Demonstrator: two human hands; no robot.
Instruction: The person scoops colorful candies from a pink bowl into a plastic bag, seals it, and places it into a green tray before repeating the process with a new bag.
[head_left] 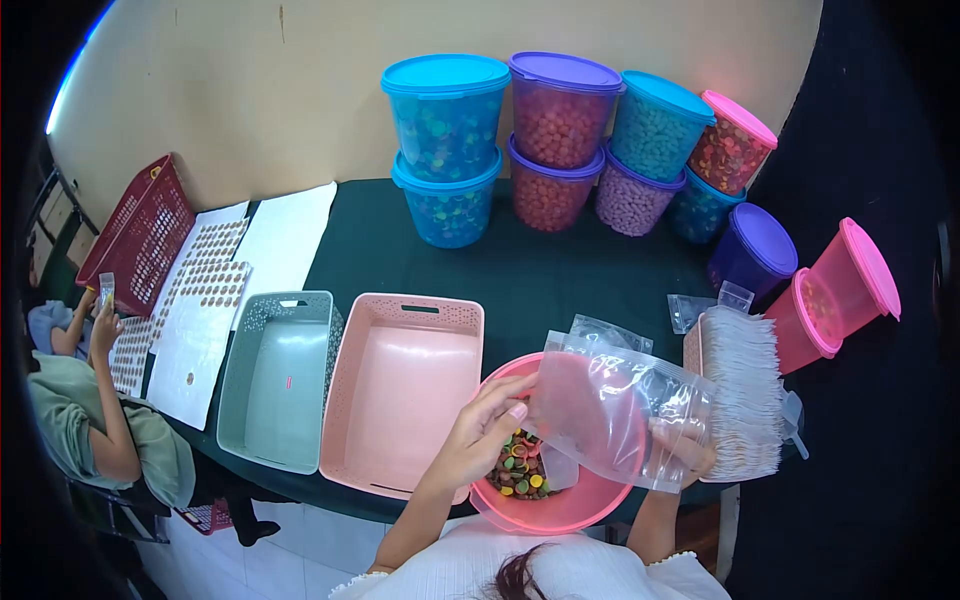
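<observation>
My left hand [478,432] hovers over a pink bowl [590,505] of small multicoloured sweets [518,472], fingers curled at the open edge of a clear zip bag [618,408]. My right hand [688,447] sits behind the bag and grips its right side, mostly hidden by the plastic. The bag is held tilted above the bowl. Whether the left fingers pinch sweets or the bag edge is unclear.
A pink basket [405,400] and a grey-green basket [275,380] stand left of the bowl. A stack of clear bags [745,390] lies right. Lidded tubs [560,140] of coloured sweets line the back. Another person [95,420] sits at the far left by sheets [200,300].
</observation>
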